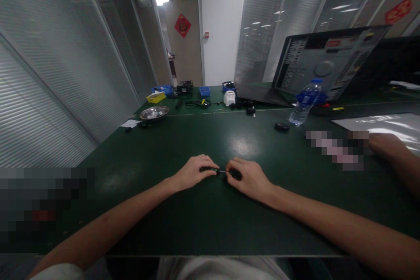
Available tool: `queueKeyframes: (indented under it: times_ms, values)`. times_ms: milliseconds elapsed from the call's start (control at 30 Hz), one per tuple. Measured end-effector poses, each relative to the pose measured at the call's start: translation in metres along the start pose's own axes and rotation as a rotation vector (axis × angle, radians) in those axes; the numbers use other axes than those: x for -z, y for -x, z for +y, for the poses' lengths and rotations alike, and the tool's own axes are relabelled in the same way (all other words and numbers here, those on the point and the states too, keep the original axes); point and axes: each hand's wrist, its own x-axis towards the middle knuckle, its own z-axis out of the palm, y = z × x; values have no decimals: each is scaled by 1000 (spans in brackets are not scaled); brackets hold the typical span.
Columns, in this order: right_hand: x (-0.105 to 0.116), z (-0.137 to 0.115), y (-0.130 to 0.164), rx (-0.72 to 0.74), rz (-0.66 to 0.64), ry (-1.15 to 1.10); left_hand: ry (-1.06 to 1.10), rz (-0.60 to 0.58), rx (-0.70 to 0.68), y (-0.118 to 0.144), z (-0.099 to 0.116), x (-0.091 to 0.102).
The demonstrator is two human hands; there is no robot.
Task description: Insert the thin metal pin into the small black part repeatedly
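A: Where is the small black plastic-handled tool (209,169)?
B: Low over the dark green worktop (203,218), left hand (192,173) pinching its handle, right hand (247,178) closed on its far end.
A: Handling?
B: Probably light, stiff; thin shaft, so grip the handle.

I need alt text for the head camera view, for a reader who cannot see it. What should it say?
On a dark green table, the person's left hand and right hand together pinch a small black tool with a thin metal tip. Farther back lie a water bottle, a metal bowl and an open computer case; another person's hand rests at right.
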Motion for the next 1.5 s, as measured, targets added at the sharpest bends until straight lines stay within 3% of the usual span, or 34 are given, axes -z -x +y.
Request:
queueKeyframes:
  times_ms: [867,1067,1267,1400,1500]
  values:
    - [0,-6,-2,142,-99,40,193,63,121,-2,-1,-9]
    - [0,-6,-1,141,-89,37,32,189,190,-4,-14,-4]
    - [-1,-5,-2,136,-82,48,-105,131,256,-4,-22,-1]
    - [-1,-5,0,123,-78,34,-100,125,244,1,-14,1]
    - [0,-4,0,113,-62,10,-106,104,156,6,0,0]
